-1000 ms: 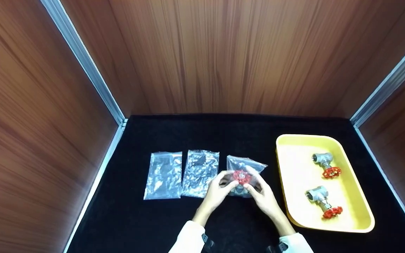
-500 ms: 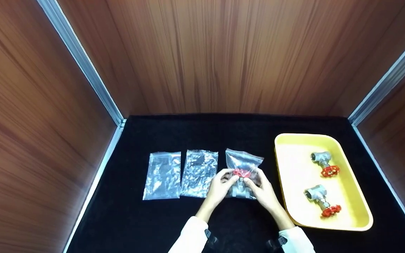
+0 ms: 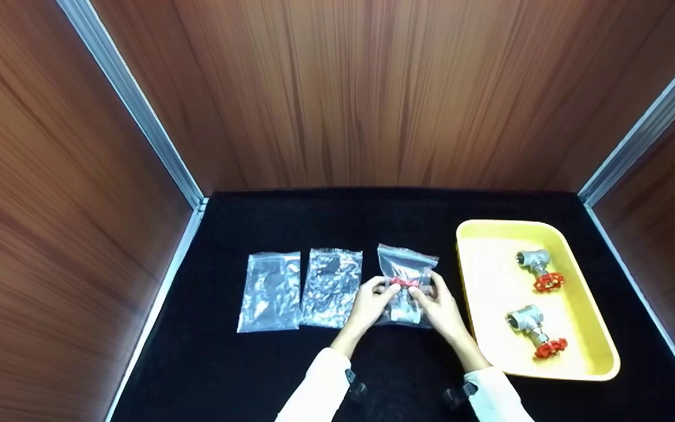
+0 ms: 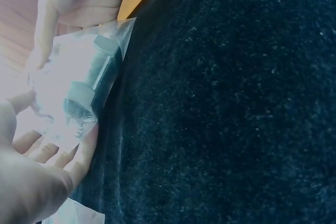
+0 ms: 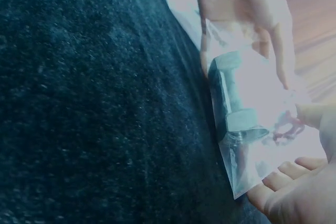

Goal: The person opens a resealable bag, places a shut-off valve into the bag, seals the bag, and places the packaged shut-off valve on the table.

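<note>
A metal valve (image 3: 406,315) with a red handwheel lies inside a clear zip bag (image 3: 406,259) at the middle right of the black cloth. My left hand (image 3: 367,302) grips the bagged valve from the left, thumb at the handwheel. From the right, my right hand (image 3: 442,306) holds it the same way, its thumb close to the left one. Both wrist views show the valve body (image 4: 97,74) through the plastic, at the bag's lower end, with fingers spread behind the bag. Glare washes out much of the handwheel there.
Two flat clear zip bags, the left bag (image 3: 270,293) and the middle bag (image 3: 333,288), lie side by side left of my hands. At right stands a yellow tray (image 3: 471,305) holding an upper valve (image 3: 539,269) and a lower valve (image 3: 535,331). Wood-patterned panels enclose the cloth.
The bagged valve has tilted, so the handwheel, earlier facing up, now shows edge-on and the body lies nearer me. Both hands have shifted slightly away from me, and the bag's top looks straighter.
</note>
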A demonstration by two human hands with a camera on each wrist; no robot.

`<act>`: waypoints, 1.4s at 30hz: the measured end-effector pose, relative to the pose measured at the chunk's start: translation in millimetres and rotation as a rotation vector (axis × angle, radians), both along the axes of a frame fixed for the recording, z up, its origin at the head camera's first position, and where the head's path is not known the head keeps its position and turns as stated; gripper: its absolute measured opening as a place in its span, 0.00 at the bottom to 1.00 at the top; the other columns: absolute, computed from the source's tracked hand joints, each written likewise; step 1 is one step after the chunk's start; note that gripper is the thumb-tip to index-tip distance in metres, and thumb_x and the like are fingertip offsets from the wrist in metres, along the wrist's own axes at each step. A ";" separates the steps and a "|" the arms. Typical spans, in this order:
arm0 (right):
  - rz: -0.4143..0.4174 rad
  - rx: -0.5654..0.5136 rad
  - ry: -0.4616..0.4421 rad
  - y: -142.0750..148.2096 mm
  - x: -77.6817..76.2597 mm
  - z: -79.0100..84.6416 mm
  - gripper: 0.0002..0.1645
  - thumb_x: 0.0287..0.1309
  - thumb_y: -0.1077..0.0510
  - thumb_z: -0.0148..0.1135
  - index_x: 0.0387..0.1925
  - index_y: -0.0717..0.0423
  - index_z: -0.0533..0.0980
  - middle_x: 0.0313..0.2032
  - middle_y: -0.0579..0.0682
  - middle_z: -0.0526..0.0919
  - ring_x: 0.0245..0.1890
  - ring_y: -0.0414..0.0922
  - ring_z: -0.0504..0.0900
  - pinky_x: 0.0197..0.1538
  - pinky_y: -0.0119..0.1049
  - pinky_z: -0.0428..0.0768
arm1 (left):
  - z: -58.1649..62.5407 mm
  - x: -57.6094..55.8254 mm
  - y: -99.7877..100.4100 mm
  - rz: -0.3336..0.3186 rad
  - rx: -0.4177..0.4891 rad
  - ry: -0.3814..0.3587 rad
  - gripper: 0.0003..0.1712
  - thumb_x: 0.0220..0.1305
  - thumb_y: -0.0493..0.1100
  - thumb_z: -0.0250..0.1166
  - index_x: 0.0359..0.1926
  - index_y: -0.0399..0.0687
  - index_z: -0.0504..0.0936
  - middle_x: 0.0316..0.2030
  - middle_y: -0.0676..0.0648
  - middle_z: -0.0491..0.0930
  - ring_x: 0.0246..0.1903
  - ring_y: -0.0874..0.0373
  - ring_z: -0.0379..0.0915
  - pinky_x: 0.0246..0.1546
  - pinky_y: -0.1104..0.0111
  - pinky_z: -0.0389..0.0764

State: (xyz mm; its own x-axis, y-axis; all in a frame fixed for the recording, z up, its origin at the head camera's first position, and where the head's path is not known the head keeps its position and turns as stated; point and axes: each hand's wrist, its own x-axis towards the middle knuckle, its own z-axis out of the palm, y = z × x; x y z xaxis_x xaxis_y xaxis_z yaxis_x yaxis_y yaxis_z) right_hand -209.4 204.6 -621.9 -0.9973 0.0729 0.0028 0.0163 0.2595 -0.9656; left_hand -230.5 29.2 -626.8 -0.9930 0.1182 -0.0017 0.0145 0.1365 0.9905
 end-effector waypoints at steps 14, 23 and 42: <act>-0.038 0.034 -0.104 3.9 -15.8 0.0 0.41 0.62 0.55 0.64 0.72 0.58 0.58 0.34 0.59 0.86 0.29 0.43 0.83 0.28 0.32 0.78 | -2.3 -9.4 6.1 0.045 -0.172 0.008 0.15 0.61 0.51 0.68 0.39 0.44 0.82 0.23 0.52 0.83 0.19 0.71 0.70 0.23 0.76 0.73; -0.061 0.071 -0.078 3.6 -19.6 -3.0 0.38 0.61 0.53 0.65 0.68 0.57 0.62 0.29 0.53 0.86 0.24 0.37 0.79 0.26 0.29 0.75 | 2.0 -12.6 10.1 0.062 -0.323 0.068 0.13 0.62 0.53 0.66 0.30 0.49 0.81 0.20 0.55 0.81 0.21 0.70 0.69 0.28 0.74 0.72; -0.092 0.206 -0.083 6.1 -17.8 -4.5 0.33 0.59 0.51 0.67 0.62 0.60 0.70 0.40 0.59 0.85 0.34 0.39 0.82 0.36 0.28 0.77 | 6.3 -13.7 4.1 0.012 -0.294 0.044 0.14 0.62 0.49 0.67 0.40 0.43 0.83 0.29 0.48 0.87 0.27 0.68 0.78 0.32 0.74 0.78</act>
State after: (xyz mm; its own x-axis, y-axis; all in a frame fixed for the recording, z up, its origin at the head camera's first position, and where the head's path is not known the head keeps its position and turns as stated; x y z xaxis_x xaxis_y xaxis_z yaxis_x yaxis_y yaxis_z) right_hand -227.3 210.8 -626.5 -0.9839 0.1701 -0.0550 0.1264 0.4445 -0.8868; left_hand -244.2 33.3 -620.5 -0.9942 0.1070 0.0085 0.0528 0.4181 0.9069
